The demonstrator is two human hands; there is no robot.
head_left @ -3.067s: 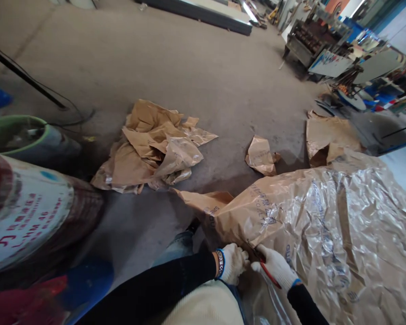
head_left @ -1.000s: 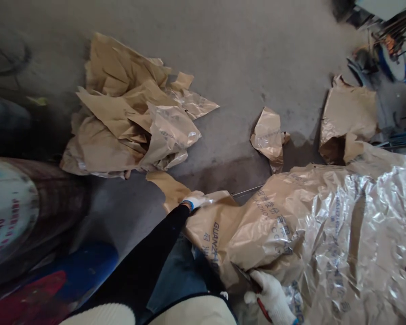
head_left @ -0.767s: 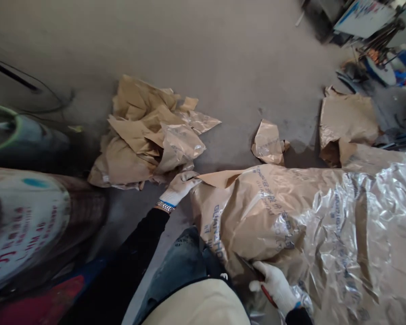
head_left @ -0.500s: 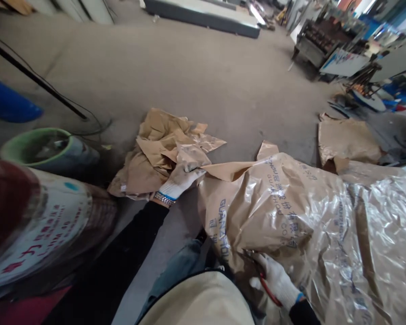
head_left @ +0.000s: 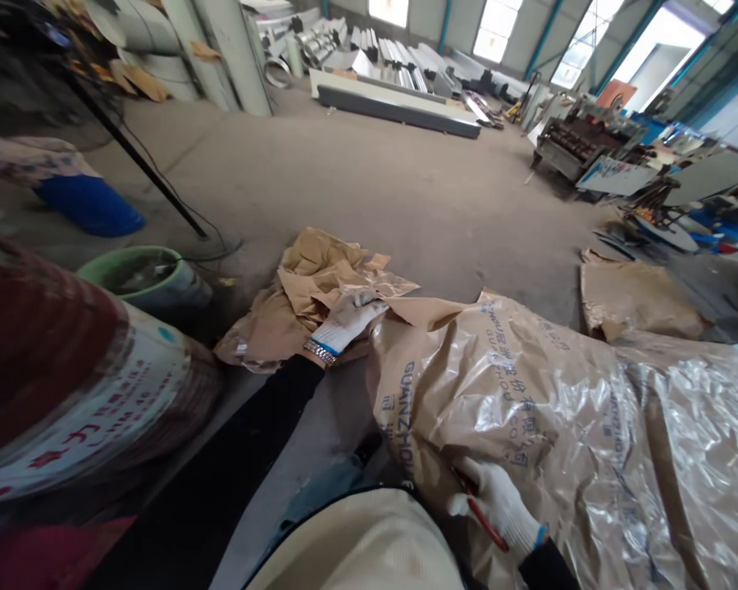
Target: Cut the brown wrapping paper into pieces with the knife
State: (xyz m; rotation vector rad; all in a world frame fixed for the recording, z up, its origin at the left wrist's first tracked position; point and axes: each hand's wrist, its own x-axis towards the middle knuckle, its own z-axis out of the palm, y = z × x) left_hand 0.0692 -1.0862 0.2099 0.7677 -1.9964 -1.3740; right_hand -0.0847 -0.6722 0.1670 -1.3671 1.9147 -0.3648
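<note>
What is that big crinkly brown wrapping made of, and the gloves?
The brown wrapping looks like kraft paper with a shiny plastic film: it creases sharply and glints. The glove on the left hand and on the right hand look like white knitted cotton, judging by the ribbed weave.

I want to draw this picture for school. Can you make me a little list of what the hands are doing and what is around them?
place: workshop hall with grey concrete floor
left hand: white glove, gripping the torn edge of the big shiny brown wrapping paper
right hand: white glove, holding a red-handled cutting tool against that paper
floor pile: crumpled brown paper scraps behind the left hand
left side: green-rimmed bucket, blue barrel, red and white labelled drum
</note>
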